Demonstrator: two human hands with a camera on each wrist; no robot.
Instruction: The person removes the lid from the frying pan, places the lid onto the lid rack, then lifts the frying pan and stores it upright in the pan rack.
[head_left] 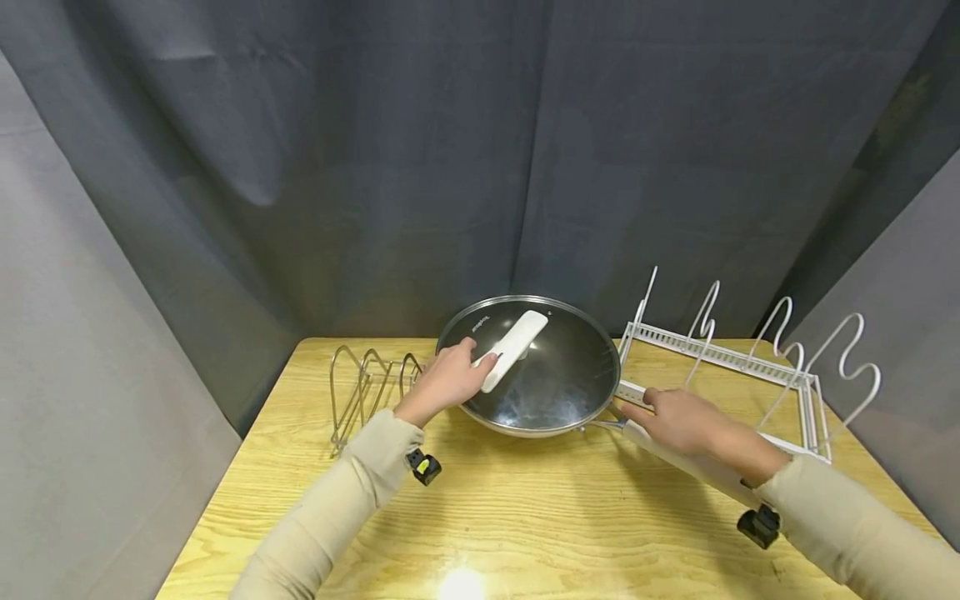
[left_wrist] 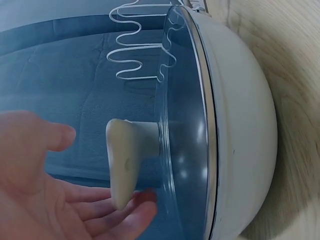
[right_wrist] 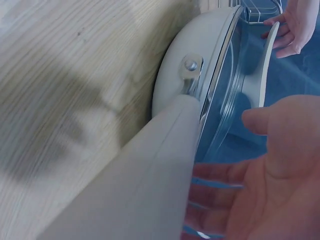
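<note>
Grey curtain (head_left: 390, 167) at twelve o'clock behind the wooden bench (head_left: 525, 517) — left hand (head_left: 453, 373), right hand (head_left: 686, 422) by pan (left_wrist: 245, 100), fingers (left_wrist: 132, 222) released.

My head camera looks forward and down over the counter (head_left: 510, 529); my wrist cameras (head_left: 427, 470), close and sideways, share the pan (left_wrist: 247, 115).

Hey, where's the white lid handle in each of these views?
Head: lid handle, just right of and below centre.
Left wrist: lid handle, left of and below centre.
Right wrist: lid handle, upper right.
Shared landmark: the glass lid it joins.
</note>
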